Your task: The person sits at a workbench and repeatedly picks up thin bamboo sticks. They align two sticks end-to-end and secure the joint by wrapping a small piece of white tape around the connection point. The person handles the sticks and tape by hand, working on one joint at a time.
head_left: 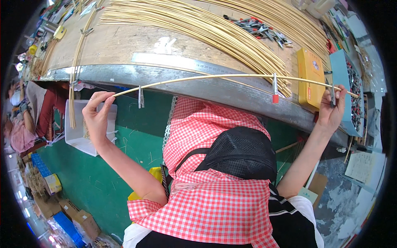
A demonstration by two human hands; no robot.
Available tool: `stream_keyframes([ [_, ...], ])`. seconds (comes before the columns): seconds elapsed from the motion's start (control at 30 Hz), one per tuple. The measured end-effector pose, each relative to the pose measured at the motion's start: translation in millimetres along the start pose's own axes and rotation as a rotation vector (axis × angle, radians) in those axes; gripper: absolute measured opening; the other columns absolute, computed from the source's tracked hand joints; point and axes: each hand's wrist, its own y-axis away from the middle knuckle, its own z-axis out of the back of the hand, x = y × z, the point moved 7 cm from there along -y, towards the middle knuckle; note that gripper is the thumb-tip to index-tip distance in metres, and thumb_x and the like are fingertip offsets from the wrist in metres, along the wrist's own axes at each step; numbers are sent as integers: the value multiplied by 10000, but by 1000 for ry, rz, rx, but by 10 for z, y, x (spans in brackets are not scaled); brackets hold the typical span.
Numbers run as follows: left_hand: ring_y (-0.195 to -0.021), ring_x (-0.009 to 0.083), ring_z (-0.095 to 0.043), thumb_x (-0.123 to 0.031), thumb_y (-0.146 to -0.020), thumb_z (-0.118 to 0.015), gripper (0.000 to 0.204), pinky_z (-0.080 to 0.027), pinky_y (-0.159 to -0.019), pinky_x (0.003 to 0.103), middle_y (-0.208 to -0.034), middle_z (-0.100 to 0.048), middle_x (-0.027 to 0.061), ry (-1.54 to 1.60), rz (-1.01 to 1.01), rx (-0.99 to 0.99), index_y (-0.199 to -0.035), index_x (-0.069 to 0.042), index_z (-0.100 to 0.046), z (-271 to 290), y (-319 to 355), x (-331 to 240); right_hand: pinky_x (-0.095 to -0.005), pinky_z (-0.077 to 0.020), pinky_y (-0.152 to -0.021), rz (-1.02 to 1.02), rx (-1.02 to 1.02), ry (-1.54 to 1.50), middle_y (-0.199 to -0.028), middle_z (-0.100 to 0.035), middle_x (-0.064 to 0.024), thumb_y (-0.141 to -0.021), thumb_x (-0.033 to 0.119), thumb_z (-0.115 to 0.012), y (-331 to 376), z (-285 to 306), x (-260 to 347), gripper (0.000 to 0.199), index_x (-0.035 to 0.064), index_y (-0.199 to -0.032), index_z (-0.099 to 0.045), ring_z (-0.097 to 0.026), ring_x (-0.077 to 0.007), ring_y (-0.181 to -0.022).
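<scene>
A long thin bamboo strip (198,77) stretches in front of me, bowed upward in the middle along the bench edge. My left hand (97,113) pinches its left end between thumb and fingers. Near the other end, my right hand (332,109) is closed around the strip, with a dark spring clip (332,96) between its fingers. Two more clips hang from the strip: a metallic one (141,98) near my left hand and a red-tipped one (275,89) farther right. Whether the strip is one piece or several layers, I cannot tell.
Long bamboo strips (194,27) lie across the workbench (124,41), beside a heap of clips (258,29). A steel ruler (178,62) lies near its edge. At right stand a yellow box (306,78) and a blue box of clips (341,78). A white bin (78,138) sits below left.
</scene>
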Motion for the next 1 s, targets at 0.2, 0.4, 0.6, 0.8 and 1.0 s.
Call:
stream_keyframes([
  [0.2,-797,82,-526,-46,-857,-670,118,-406,-696,215,-861,-636,15,16,37,-362,-935,40,-694,584,121,278,-247,-376,-602,-93,168,94,-944,-494,-57,-980,248,-505,46,-299,-144,409,-66,-1240,-475,-393,-106,-673],
  [0.4,-714,89,-583,-124,-862,-696,201,-456,-653,215,-811,-674,38,-174,106,-766,-968,47,-700,1505,362,904,-232,-351,-593,-129,176,179,-965,-494,-49,-984,230,-495,69,-364,-311,402,-68,-1251,-473,-400,-98,-681],
  [0.6,-805,168,-667,-157,-878,-650,230,-506,-757,279,-900,-717,121,-530,122,-797,-1000,31,-700,2094,216,1308,-224,-361,-579,-174,192,206,-920,-521,-26,-983,201,-500,83,-448,-472,342,-57,-1206,-524,-430,-87,-671],
  [0.8,-826,245,-686,-190,-875,-608,217,-517,-762,345,-914,-710,141,-836,353,-768,-1033,-85,-714,1972,-47,1447,-224,-402,-558,-163,118,283,-865,-575,-31,-963,146,-539,145,-478,-538,261,-50,-1128,-588,-462,-83,-637],
  [1.0,-887,290,-677,-246,-861,-605,263,-507,-795,396,-969,-702,131,-905,330,-624,-1074,-130,-707,1928,-177,1498,-222,-436,-573,-99,194,721,-834,-607,-40,-956,119,-537,-137,-648,-617,217,-39,-1064,-639,-507,-67,-642],
])
